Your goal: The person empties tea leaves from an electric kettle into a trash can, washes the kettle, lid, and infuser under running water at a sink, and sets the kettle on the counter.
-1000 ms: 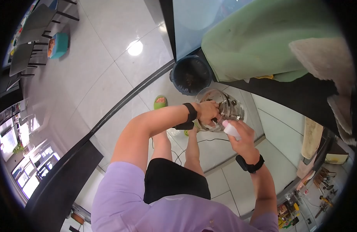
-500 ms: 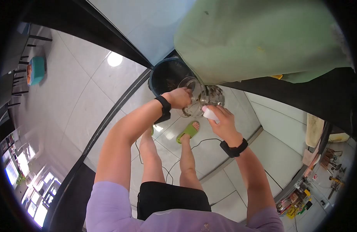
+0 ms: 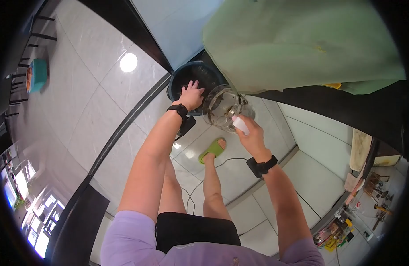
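My left hand reaches over the dark blue bucket with its fingers spread and nothing visible in them. To its right, a clear round container lies tilted with its wide mouth towards the bucket, and dark bits cling to its inside. My right hand is closed around a small white object and rests against the container's near side. How far the fingers reach round the container is hidden.
A green cloth hangs over a dark edge at the upper right. A black cable runs over the tiled floor by a green slipper. A teal stool stands far left, and tools lie at the lower right.
My left hand has come out of the container's mouth and moved left over the bucket, its fingers now spread. My right hand and the container have shifted left towards the bucket.
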Tool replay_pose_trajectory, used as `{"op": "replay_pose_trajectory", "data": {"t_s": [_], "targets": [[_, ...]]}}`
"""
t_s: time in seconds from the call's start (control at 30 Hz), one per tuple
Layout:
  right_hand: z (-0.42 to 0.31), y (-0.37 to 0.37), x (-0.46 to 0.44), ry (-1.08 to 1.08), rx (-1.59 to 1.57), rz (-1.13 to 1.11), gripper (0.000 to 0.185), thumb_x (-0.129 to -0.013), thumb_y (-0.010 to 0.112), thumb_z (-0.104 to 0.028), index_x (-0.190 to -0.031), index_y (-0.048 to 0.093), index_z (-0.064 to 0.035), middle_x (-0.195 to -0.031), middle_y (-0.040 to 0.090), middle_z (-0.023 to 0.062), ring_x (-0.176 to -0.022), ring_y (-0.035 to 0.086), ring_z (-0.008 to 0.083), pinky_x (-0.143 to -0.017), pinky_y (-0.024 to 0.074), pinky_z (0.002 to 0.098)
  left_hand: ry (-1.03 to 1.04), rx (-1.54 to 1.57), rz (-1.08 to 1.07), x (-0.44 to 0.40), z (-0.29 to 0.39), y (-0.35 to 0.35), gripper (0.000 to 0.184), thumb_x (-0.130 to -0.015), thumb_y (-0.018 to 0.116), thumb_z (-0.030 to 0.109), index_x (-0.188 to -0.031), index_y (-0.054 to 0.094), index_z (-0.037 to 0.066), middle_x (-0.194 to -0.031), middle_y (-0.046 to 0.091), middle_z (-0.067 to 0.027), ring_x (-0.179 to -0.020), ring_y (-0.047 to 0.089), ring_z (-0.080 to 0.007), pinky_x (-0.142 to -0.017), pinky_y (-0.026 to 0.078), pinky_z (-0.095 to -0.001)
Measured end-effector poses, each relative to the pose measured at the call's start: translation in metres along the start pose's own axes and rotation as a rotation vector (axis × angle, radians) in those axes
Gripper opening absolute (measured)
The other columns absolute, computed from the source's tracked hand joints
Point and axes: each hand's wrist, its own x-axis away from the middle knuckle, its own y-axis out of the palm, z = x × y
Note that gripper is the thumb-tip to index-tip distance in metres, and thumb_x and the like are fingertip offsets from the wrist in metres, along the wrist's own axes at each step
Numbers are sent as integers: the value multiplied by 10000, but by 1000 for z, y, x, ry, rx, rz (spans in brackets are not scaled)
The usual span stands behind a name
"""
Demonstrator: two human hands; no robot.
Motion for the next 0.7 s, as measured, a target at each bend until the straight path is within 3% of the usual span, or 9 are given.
{"op": "replay_pose_trajectory", "data": {"t_s": [0.1, 0.2, 0.23, 0.33, 0.47, 0.57, 0.67, 0.7], "targets": [[8, 3, 6, 23, 1, 18, 352, -704, 644, -24, -1044, 567, -74, -894, 605, 128, -784, 596, 325, -645, 485, 356, -325, 575, -726, -21, 0, -35, 525, -753, 635, 328, -1186, 509, 59, -1147, 539, -218, -1027, 541, -350, -860, 437, -362], [6, 6, 9, 48, -7, 17, 348, -703, 645, -26, -1040, 566, -64, -884, 599, 133, -777, 590, 335, -649, 486, 363, -476, 580, -639, -2, 31, -56, 877, -647, 712, 456, -1266, 345, -45, -1104, 541, -263, -1002, 545, -374, -843, 445, -374], [6, 8, 9, 28, 3, 18, 349, -704, 645, -27, -1042, 564, -62, -881, 597, 134, -775, 588, 339, -649, 486, 365, -430, 555, -652, 4, 37, -52, 985, -565, 762, 493, -1206, 322, -110, -1035, 563, -262, -931, 570, -378, -783, 467, -394], [3, 10, 14, -18, 59, 21, 371, -691, 648, -40, -1049, 559, -66, -886, 594, 139, -785, 583, 347, -659, 485, 384, -403, 428, -730, 11, 48, -49, 836, -576, 772, 442, -1117, 383, -62, -957, 588, -224, -880, 584, -372, -734, 478, -409], [1, 11, 20, 5, 79, 24, 406, -664, 647, -59, -1059, 556, -85, -909, 596, 143, -813, 579, 348, -680, 482, 416, -365, 371, -510, 12, 49, -37, 458, -727, 666, 262, -1024, 443, -6, -848, 591, -210, -806, 588, -354, -679, 476, -419], [3, 10, 20, 55, 15, 67, 396, -667, 641, -55, -1053, 556, -81, -900, 597, 136, -804, 581, 346, -672, 482, 415, -214, 344, -216, 22, 31, -12, 245, -787, 581, 163, -978, 507, 27, -803, 593, -187, -772, 578, -359, -657, 473, -410], [5, 10, 19, 80, -9, 102, 390, -670, 643, -50, -1049, 553, -71, -896, 600, 133, -795, 585, 346, -660, 486, 406, -352, 526, 22, 18, 20, -7, 174, -817, 535, 145, -962, 543, 49, -828, 594, -166, -768, 570, -360, -663, 472, -392], [5, 10, 19, 87, -8, 109, 389, -671, 644, -48, -1048, 551, -68, -897, 601, 132, -793, 587, 347, -656, 487, 401, -407, 621, 7, 15, 15, -6, 221, -819, 542, 201, -948, 544, 23, -856, 593, -176, -802, 569, -366, -707, 464, -407]]}}
